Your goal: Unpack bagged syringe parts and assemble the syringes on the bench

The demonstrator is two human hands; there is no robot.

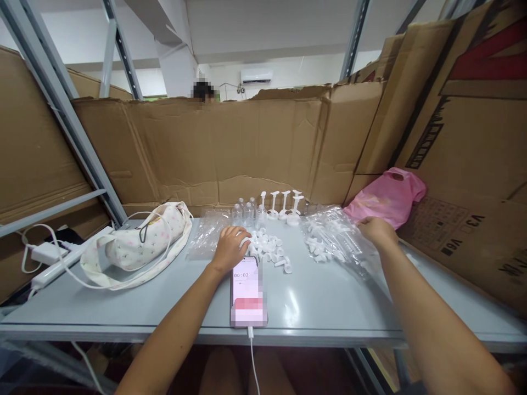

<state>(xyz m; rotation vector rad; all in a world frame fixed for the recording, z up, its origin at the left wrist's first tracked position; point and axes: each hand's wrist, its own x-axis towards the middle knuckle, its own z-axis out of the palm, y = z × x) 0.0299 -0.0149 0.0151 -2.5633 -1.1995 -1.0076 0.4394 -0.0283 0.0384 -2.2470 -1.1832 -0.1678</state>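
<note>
My left hand [231, 247] rests palm down at the left edge of a pile of small white plastic caps [267, 245]. Its fingers are a little apart, and I see nothing held in it. At the right, my right hand [377, 231] is closed on the edge of a clear plastic bag [340, 233]. White plastic parts lie in and beside that bag. Clear plastic bottles [248, 213] stand behind the cap pile. Several white pump heads [284, 206] stand upright to the right of the bottles.
A charging phone [247, 285] lies near the front edge. On the left are a flat clear bag [209, 233], a patterned cloth bag [142, 247] and a power strip [74, 258]. A pink bag [387, 197] sits at the back right. Cardboard [230, 142] walls the grey table [321, 307].
</note>
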